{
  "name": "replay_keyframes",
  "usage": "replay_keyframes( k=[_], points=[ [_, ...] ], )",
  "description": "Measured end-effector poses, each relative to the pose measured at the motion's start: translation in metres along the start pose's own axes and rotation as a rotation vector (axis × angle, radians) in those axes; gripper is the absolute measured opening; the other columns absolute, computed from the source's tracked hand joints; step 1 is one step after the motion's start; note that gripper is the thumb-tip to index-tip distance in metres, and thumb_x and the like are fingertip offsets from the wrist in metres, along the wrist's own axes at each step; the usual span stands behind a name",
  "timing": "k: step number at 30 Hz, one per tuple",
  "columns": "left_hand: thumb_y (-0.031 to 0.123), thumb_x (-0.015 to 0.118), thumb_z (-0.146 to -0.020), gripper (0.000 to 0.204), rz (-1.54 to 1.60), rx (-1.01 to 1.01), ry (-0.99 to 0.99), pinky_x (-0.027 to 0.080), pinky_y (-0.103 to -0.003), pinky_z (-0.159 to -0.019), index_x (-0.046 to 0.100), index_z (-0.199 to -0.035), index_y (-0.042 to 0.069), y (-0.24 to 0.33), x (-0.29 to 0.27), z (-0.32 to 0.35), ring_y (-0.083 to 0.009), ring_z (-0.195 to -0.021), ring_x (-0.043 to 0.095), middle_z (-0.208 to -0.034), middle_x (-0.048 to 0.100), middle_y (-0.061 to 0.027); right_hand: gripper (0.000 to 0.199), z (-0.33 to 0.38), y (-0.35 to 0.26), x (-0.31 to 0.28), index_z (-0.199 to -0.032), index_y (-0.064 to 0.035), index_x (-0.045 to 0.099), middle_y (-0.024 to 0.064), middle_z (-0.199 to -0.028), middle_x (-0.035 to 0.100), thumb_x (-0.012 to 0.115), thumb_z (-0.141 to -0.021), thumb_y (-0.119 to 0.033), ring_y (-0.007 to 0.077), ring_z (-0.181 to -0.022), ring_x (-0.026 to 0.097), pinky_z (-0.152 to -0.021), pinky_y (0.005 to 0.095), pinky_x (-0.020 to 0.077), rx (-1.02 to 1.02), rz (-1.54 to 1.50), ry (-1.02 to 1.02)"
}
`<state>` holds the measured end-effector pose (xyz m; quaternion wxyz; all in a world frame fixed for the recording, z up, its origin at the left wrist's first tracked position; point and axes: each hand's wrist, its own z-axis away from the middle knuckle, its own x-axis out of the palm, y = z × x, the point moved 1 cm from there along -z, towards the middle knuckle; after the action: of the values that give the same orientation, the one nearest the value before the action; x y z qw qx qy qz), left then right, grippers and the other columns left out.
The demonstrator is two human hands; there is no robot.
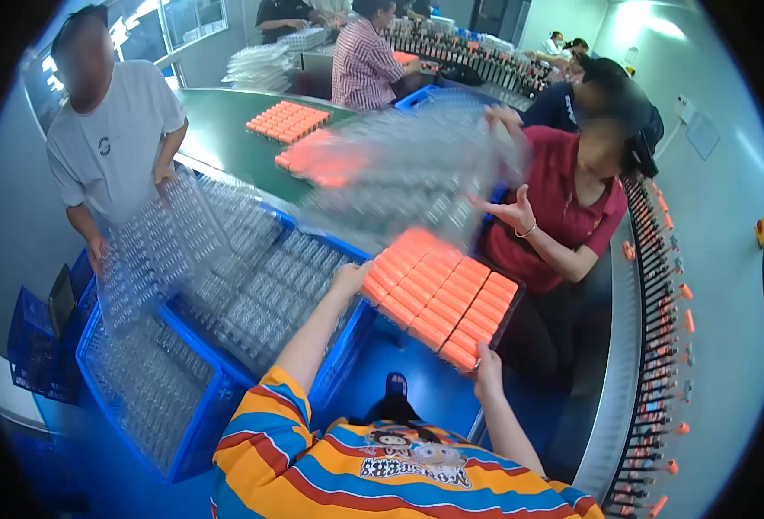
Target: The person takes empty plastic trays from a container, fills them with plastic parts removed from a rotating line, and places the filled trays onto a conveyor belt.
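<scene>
Between my hands is a tray of orange cylindrical pieces [438, 298], packed in close rows with dark gaps between some of them. My left hand [351, 278] grips its left edge. At its near right corner, my right hand [488, 372] holds the rim. The tray is tilted and held up in front of me over the blue floor. Just beyond it, a person in a red shirt [576, 186] handles clear plastic trays [408, 169], smeared by motion. On the left, a person in a white T-shirt [122, 121] holds another clear ridged tray [161, 242].
Blue crates [213, 394] filled with clear plastic trays [265, 290] stand to my left. A green table [213, 112] carries more orange-filled trays [287, 121]. Along the right runs a curved conveyor [637, 389] with upright holders and orange pieces. Other people work at the back.
</scene>
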<state>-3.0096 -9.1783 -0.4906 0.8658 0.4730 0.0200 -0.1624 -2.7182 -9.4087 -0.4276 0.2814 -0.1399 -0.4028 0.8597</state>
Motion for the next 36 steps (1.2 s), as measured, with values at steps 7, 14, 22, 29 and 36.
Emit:
replay_keyframes(
  k=[7,14,22,29,36],
  points=[
    [0.027,0.066,-0.083,0.062,-0.236,0.408,0.443,0.048,-0.040,-0.088,0.044,-0.131,-0.006,-0.085,-0.025,-0.041,-0.0345,-0.103,0.060,-0.118,0.059,-0.0253,0.041,-0.090,0.067,0.076,-0.119,-0.0031,0.051,0.0132,-0.098,0.066,0.051,-0.093,-0.034,0.0266,-0.071,0.067,-0.044,0.0366,0.0541,0.029,-0.120,-0.174],
    [0.018,0.061,-0.088,0.025,-0.180,0.248,0.533,0.050,-0.036,-0.077,0.066,-0.105,0.001,-0.146,0.065,0.154,-0.0288,-0.089,0.065,-0.098,0.067,-0.0164,0.059,-0.228,0.044,0.076,-0.129,0.0018,0.042,0.0140,-0.125,0.051,0.041,-0.099,-0.049,0.0259,-0.106,0.052,-0.082,0.0398,0.0514,0.008,-0.237,-0.398],
    [0.009,0.060,-0.087,0.021,-0.542,0.243,1.259,0.046,-0.039,-0.075,0.057,-0.107,0.002,-0.156,-0.005,0.277,-0.0290,-0.085,0.057,-0.092,0.058,-0.0153,0.014,-0.108,0.099,0.089,-0.091,-0.0045,0.060,0.0013,-0.077,0.057,0.058,-0.093,-0.018,0.0094,-0.068,0.053,-0.060,0.0231,0.0439,-0.325,0.185,-0.454],
    [0.032,0.056,-0.095,0.045,0.501,-0.083,0.844,0.051,-0.033,-0.075,0.049,-0.126,0.000,-0.223,-0.112,0.224,-0.0204,-0.087,0.062,-0.108,0.058,-0.0127,0.014,0.075,0.132,0.204,-0.086,-0.0043,0.063,0.0124,-0.079,0.061,0.069,-0.080,-0.015,0.0321,-0.077,0.060,-0.069,0.0404,0.0471,-1.107,0.685,-1.122],
    [0.030,0.063,-0.092,0.052,0.761,0.063,0.635,0.051,-0.031,-0.076,0.045,-0.131,0.001,-0.252,-0.074,0.197,-0.0183,-0.091,0.060,-0.112,0.057,-0.0097,0.018,0.075,0.200,0.266,-0.076,-0.0049,0.066,0.0131,-0.076,0.064,0.066,-0.080,-0.023,0.0326,-0.078,0.063,-0.071,0.0454,0.0475,-1.222,1.095,-0.917]
  ],
)
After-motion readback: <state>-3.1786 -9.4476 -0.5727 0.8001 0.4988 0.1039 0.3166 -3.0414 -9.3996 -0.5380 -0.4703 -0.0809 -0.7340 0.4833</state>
